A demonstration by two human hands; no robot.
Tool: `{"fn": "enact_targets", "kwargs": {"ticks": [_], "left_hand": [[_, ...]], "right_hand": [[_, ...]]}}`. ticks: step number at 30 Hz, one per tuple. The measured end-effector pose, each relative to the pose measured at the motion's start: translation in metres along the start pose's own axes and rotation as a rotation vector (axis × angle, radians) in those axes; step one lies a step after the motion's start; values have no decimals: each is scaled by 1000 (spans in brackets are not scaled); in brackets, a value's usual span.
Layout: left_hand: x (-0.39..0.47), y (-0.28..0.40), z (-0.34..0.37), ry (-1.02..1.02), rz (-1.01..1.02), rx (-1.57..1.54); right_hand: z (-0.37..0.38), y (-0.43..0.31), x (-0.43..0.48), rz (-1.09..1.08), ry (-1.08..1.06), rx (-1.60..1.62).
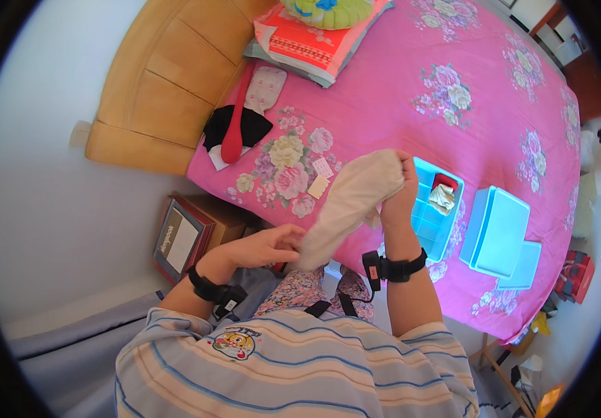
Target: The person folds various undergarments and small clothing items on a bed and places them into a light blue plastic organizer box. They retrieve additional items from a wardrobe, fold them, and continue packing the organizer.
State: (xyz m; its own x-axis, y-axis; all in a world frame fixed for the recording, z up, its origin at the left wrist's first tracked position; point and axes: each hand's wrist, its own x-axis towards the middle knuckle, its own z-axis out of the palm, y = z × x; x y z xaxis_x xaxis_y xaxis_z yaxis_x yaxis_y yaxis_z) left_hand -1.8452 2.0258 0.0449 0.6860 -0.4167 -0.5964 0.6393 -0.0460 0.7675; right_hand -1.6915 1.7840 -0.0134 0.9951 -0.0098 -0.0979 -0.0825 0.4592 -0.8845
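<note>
A long, cream-coloured cloth piece [350, 204], possibly a sock, stretches slantwise in front of me above the bed's edge. My right hand [402, 196] grips its upper end, fingers wrapped around the fabric. At the lower end is my left hand [269, 246], its fingertips and thumb at the cloth's edge; whether they pinch it is hidden. Just beyond my right wrist lies a blue divided storage box [426, 225], partly covered by my forearm. One of its compartments holds a rolled cream cloth [442, 199] with a red item [445, 181] behind it.
Right of the divided box sits a closed light-blue box [501, 230], with a flat blue lid [527, 266] beside it. Two small cards [319, 186] rest on the pink floral bedspread [384, 104]. A red long-handled paddle [232, 141] lies over black cloth [256, 128] near the wooden headboard [175, 78].
</note>
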Motion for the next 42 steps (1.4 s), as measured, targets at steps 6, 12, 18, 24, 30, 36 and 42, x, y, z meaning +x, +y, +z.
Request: {"fn": "enact_targets", "kwargs": {"ticks": [6,12,18,24,30,36,42], "left_hand": [[31,45,-1,535,648,510],[24,90,-4,240,372,401],[6,83,-32,233,344,150],[-11,107,-31,78,282,-142],[-33,117,-31,-13,330,169],[-43,117,-18,-151,268,216],[-54,105,-29,1,382,-105]], "right_hand": [[54,-36,-36,55,-446,-236],[55,-45,-34,-130,-542,-614],[57,-71,-33,-107,-850,-614],[64,-70,-42,22,-1152,-595],[74,-49,-51,-72,-782,-738],[89,-33,-44,-373,-536,-717],[69,-30,-18,-526,-327,-1090]]}}
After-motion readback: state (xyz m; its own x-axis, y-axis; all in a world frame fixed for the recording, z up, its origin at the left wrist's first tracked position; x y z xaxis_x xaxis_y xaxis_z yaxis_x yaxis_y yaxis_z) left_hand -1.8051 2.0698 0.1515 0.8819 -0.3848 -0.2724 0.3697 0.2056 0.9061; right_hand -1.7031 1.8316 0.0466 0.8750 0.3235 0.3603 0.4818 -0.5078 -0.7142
